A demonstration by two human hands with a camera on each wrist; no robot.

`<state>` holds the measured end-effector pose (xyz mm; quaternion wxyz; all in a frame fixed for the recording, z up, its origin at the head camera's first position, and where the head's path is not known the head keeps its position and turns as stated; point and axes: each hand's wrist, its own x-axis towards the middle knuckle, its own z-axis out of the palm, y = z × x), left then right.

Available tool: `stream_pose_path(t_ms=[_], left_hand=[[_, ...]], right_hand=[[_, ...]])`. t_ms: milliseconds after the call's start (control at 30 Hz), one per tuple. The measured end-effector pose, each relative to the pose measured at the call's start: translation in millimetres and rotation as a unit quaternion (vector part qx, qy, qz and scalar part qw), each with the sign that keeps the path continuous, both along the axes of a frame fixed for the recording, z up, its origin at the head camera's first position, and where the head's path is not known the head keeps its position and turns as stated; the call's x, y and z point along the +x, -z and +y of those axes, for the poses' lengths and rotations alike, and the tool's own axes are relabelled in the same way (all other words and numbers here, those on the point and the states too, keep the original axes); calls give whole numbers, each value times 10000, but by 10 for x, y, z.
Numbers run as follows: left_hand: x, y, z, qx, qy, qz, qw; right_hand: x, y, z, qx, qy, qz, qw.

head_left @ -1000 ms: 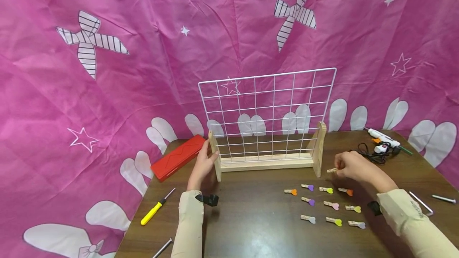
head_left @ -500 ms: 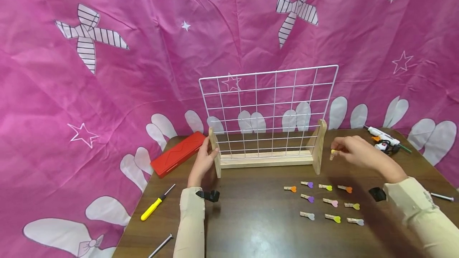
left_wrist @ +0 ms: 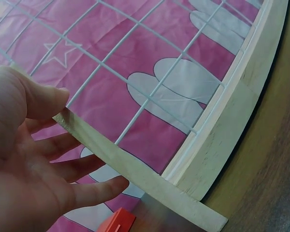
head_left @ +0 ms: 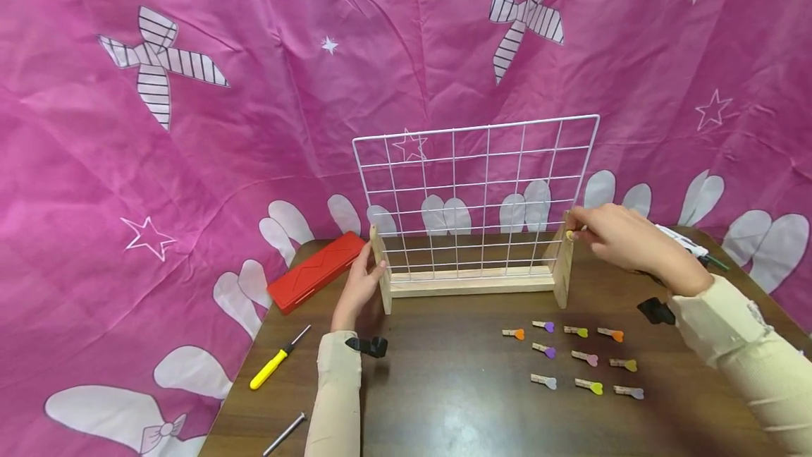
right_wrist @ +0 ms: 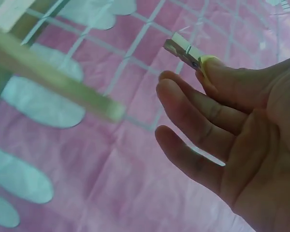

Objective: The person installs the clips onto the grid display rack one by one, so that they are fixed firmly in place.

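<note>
A white wire grid stands upright in a wooden stand on the table. My left hand holds the stand's left side piece, with the thumb on one side of it and the fingers on the other. Beside the right side piece, my right hand is raised. Between its thumb and fingers it pinches a small wooden clothespin with a yellow heart. The clothespin's free end points toward the grid in the right wrist view; whether it touches a wire I cannot tell.
Several heart clothespins, such as a grey one, lie in front of the stand. A red case, a yellow screwdriver and a metal bolt lie at the left. A glue gun lies at the back right, partly hidden.
My right hand has lifted the clothespin from low above the table and carried it up and left to the stand's right side piece. The left hand keeps its hold on the stand.
</note>
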<state>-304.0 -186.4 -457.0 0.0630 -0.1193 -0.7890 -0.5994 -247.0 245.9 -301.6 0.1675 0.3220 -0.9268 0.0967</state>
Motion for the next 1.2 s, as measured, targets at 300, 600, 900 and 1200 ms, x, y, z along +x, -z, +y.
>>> stream_pose_path(t_ms=[300, 600, 900, 1200], left_hand=[[151, -188, 38, 51, 159, -41, 9999], [133, -105, 36, 92, 31, -179, 9998], [29, 48, 7, 92, -165, -15, 9998], [130, -162, 41, 185, 46, -124, 9997]], right_hand=[[-71, -530, -414, 43, -186, 400, 9990], [-227, -1046, -908, 355, -360, 573, 9971], [-397, -1383, -1390, 301, -341, 738, 9962], [-534, -1691, -1875, 257, -439, 683, 9964]])
